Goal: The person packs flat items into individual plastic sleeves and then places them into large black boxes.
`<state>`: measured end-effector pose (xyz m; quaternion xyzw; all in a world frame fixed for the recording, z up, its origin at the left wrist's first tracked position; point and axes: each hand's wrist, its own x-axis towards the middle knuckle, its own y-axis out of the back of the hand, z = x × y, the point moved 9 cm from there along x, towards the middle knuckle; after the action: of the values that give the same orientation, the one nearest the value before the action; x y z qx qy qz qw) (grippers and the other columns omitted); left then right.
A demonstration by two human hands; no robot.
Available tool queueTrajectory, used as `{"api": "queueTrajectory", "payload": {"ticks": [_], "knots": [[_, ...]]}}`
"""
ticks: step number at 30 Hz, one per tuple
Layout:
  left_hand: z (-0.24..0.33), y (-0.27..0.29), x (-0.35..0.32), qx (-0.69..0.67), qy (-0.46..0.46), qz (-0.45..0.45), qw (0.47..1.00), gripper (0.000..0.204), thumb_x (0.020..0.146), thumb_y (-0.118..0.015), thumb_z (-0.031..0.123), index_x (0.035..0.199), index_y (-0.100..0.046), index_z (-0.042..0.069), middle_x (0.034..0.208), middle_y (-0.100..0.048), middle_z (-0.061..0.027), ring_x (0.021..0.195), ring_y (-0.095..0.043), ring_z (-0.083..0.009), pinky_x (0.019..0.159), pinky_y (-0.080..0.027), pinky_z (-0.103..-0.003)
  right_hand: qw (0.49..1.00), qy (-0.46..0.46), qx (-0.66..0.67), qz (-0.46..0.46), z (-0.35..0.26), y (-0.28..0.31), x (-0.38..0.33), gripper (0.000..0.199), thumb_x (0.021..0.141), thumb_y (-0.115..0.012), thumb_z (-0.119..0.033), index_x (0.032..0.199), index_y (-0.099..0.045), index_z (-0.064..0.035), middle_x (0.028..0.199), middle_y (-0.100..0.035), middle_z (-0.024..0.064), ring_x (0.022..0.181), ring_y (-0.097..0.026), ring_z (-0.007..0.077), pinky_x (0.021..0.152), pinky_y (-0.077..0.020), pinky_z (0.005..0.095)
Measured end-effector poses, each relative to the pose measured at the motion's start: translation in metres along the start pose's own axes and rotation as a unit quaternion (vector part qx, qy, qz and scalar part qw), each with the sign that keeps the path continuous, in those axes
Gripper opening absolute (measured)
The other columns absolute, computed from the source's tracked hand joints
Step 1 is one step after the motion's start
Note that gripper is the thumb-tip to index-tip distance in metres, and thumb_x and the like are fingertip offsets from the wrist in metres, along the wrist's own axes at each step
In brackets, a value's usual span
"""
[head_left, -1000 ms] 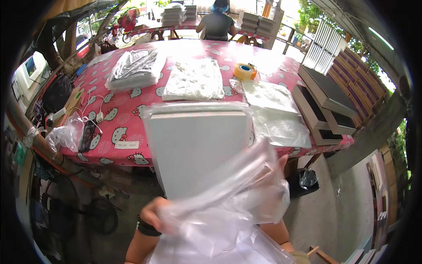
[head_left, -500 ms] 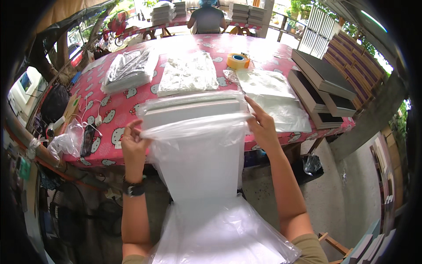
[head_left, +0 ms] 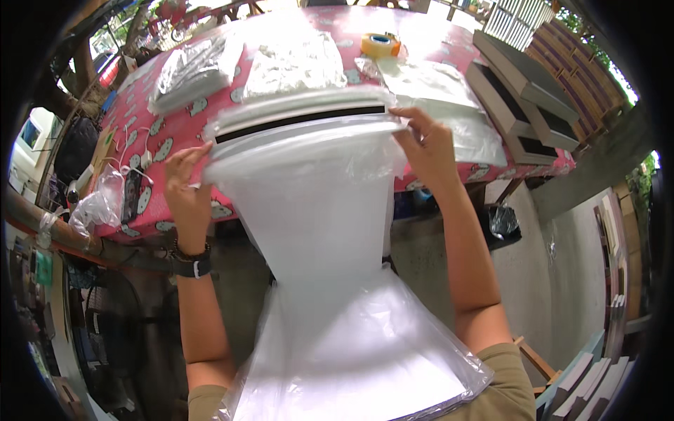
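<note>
A flat white box point(head_left: 302, 116) with a dark slit along its top edge stands tilted against my body, its top near the table edge. A clear plastic bag point(head_left: 337, 330) is drawn over it and bunches around its lower part. My left hand point(head_left: 184, 182) grips the bag's open rim at the box's top left corner. My right hand point(head_left: 428, 147) grips the rim at the top right corner. A dark watch sits on my left wrist.
A table with a pink patterned cloth point(head_left: 168, 133) holds stacks of bagged items point(head_left: 193, 70), folded clear bags point(head_left: 291, 59) and a yellow tape roll point(head_left: 380, 43). Grey flat boxes point(head_left: 523, 91) lie on a bench at right. A crumpled bag point(head_left: 95, 207) hangs at left.
The bag went from loose in front of me to pulled over the box. Both hands have risen to the box's top corners, and the box now sits closer and higher.
</note>
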<state>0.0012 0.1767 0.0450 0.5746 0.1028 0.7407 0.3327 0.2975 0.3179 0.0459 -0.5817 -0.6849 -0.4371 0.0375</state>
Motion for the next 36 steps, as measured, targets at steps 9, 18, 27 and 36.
{"api": "queueTrajectory", "payload": {"ticks": [9,18,27,36], "knots": [[-0.043,-0.040,-0.078,-0.667,0.553,-0.060,0.495,0.027,0.079,-0.049,0.016,0.101,-0.053,0.001,0.100,-0.058,-0.0102,0.091,-0.056,-0.0222,0.080,-0.043,-0.039,0.759,-0.362,0.521,-0.143,0.055,-0.039,-0.048,0.016,0.079,-0.057,-0.013,0.091,-0.055,-0.0010,0.077,-0.058,0.0040,0.068,-0.058,0.0092,0.058,-0.0493,0.0245],[-0.046,-0.059,-0.274,-0.603,0.566,-0.195,0.528,0.026,0.081,-0.052,0.025,0.097,-0.054,0.005,0.095,-0.056,-0.0035,0.087,-0.052,-0.0152,0.075,-0.041,-0.030,0.650,-0.456,0.564,-0.226,0.117,-0.087,-0.235,0.020,0.079,-0.060,-0.013,0.094,-0.054,-0.0026,0.071,-0.055,-0.0015,0.054,-0.048,0.0060,0.047,-0.0378,0.0205],[-0.074,-0.120,-0.384,-0.293,0.598,-0.253,0.702,0.022,0.085,-0.051,0.023,0.085,-0.052,0.001,0.079,-0.049,-0.0045,0.075,-0.045,-0.0137,0.069,-0.036,-0.027,0.943,-0.319,0.087,-0.025,0.169,-0.112,-0.280,0.017,0.086,-0.046,-0.019,0.092,-0.050,-0.0033,0.068,-0.055,0.0136,0.064,-0.055,0.0290,0.058,-0.0413,0.0352],[-0.080,-0.073,-0.342,-0.107,0.461,-0.138,0.870,0.023,0.080,-0.057,0.023,0.090,-0.054,0.002,0.093,-0.054,-0.0115,0.088,-0.049,-0.0206,0.073,-0.039,-0.031,0.986,-0.148,-0.040,-0.064,0.142,-0.076,-0.192,0.008,0.075,-0.055,-0.009,0.079,-0.056,-0.0023,0.073,-0.058,0.0177,0.063,-0.057,0.0315,0.057,-0.0440,0.0360]]}}
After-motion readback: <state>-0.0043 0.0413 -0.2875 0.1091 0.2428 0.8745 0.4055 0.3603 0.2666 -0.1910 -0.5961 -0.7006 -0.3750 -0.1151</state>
